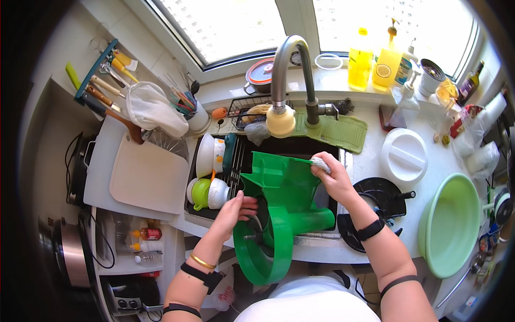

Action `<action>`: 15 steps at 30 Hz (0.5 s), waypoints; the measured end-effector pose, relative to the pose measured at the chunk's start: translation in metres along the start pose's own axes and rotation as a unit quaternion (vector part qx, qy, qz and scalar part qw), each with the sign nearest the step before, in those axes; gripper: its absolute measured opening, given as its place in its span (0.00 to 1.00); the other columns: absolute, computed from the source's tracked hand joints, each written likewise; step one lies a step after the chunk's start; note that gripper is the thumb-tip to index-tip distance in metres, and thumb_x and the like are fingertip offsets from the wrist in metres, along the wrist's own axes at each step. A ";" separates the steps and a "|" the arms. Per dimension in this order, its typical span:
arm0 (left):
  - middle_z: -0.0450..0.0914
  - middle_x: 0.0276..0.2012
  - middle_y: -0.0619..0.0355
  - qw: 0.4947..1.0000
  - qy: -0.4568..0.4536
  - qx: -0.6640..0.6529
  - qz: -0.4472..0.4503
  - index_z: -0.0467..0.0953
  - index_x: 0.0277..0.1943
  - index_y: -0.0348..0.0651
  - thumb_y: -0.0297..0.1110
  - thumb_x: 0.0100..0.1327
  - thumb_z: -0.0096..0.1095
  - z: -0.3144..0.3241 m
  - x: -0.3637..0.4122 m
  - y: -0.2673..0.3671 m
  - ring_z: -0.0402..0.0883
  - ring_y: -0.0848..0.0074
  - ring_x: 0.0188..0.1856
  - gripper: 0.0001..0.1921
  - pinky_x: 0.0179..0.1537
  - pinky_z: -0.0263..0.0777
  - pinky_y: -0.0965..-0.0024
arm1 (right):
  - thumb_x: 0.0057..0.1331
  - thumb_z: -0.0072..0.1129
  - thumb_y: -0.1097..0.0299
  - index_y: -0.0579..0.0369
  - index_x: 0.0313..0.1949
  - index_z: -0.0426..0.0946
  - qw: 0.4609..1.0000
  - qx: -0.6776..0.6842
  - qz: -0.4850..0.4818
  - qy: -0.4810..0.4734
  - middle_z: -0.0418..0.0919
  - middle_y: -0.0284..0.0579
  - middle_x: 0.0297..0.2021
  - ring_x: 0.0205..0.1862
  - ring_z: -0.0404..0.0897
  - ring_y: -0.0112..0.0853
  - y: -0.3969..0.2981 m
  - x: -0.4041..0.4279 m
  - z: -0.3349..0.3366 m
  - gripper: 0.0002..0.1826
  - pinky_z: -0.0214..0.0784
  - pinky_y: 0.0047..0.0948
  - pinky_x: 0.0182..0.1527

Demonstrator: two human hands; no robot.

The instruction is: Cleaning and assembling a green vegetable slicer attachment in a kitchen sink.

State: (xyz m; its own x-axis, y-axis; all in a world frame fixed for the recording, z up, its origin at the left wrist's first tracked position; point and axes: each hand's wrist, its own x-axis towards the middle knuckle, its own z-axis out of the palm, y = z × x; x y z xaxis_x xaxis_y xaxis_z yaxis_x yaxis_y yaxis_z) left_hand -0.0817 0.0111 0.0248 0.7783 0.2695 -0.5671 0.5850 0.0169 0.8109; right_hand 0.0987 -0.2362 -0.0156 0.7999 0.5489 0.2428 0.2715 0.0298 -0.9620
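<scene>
A green plastic machine housing (281,217), with a round drum-like end and a side spout, is tilted over the sink and its front edge. Its round end hangs past the counter edge, and a dark shaft (251,237) shows inside the ring. My right hand (332,177) grips a grey-white cloth (321,164) against the housing's upper right corner. Beside the round opening is my left hand (235,211), thumb up and fingers apart; whether its fingertips touch the housing cannot be told. The black sink (330,151) is largely hidden beneath the housing.
Bowls (205,155) and a green cup (200,193) stand in a rack at the sink's left. A faucet (281,80) arches above. To the right are black plastic parts (376,193), a white lid (404,156) and a green basin (452,225); a cutting board (149,177) lies left.
</scene>
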 end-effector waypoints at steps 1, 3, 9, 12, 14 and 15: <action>0.81 0.46 0.53 1.000 0.006 -0.006 0.000 0.74 0.53 0.37 0.62 0.72 0.39 0.005 0.004 -0.004 0.80 0.73 0.44 0.32 0.44 0.70 0.71 | 0.65 0.57 0.73 0.59 0.42 0.72 1.000 0.020 0.014 0.008 0.73 0.43 0.33 0.36 0.74 0.32 0.001 -0.001 0.000 0.08 0.67 0.28 0.41; 0.78 0.51 0.51 0.996 0.058 -0.071 -0.023 0.70 0.58 0.37 0.64 0.70 0.39 0.010 0.015 -0.013 0.78 0.70 0.50 0.34 0.47 0.70 0.69 | 0.66 0.57 0.73 0.59 0.42 0.72 0.999 0.026 0.018 0.000 0.72 0.41 0.33 0.36 0.73 0.29 0.003 -0.005 -0.002 0.07 0.66 0.27 0.40; 0.78 0.49 0.54 0.996 0.078 0.040 0.021 0.70 0.56 0.38 0.48 0.70 0.53 0.013 -0.001 -0.014 0.77 0.73 0.50 0.22 0.50 0.69 0.71 | 0.67 0.58 0.71 0.59 0.40 0.72 0.995 0.086 0.048 0.024 0.71 0.34 0.30 0.34 0.71 0.22 0.010 -0.010 -0.012 0.07 0.63 0.21 0.38; 0.79 0.46 0.55 0.970 0.129 0.076 0.193 0.72 0.53 0.36 0.34 0.67 0.59 0.017 -0.029 -0.009 0.77 0.76 0.48 0.15 0.48 0.70 0.73 | 0.68 0.58 0.70 0.57 0.40 0.72 0.988 0.140 0.057 0.029 0.71 0.30 0.29 0.32 0.69 0.18 0.015 -0.009 -0.017 0.06 0.62 0.19 0.37; 0.78 0.47 0.55 0.971 0.124 0.077 0.189 0.72 0.52 0.36 0.35 0.67 0.60 0.026 -0.060 0.001 0.77 0.75 0.49 0.16 0.48 0.70 0.73 | 0.68 0.57 0.70 0.57 0.39 0.71 0.985 0.154 0.059 0.046 0.71 0.29 0.29 0.33 0.68 0.18 0.016 -0.008 -0.023 0.06 0.61 0.19 0.37; 0.78 0.48 0.55 0.972 0.123 0.081 0.185 0.72 0.52 0.36 0.36 0.66 0.61 0.029 -0.075 -0.002 0.77 0.74 0.50 0.16 0.49 0.70 0.72 | 0.68 0.57 0.70 0.57 0.39 0.71 0.986 0.153 0.059 0.039 0.71 0.29 0.29 0.33 0.68 0.18 0.015 -0.009 -0.024 0.06 0.61 0.19 0.37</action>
State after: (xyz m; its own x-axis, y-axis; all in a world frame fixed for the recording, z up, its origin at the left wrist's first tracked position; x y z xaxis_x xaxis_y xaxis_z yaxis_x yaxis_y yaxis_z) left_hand -0.1342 -0.0365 0.0617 0.8753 0.4516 -0.1732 0.3195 -0.2709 0.9080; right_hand 0.1088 -0.2611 -0.0294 0.8577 0.4988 0.1246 0.0092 0.2275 -0.9737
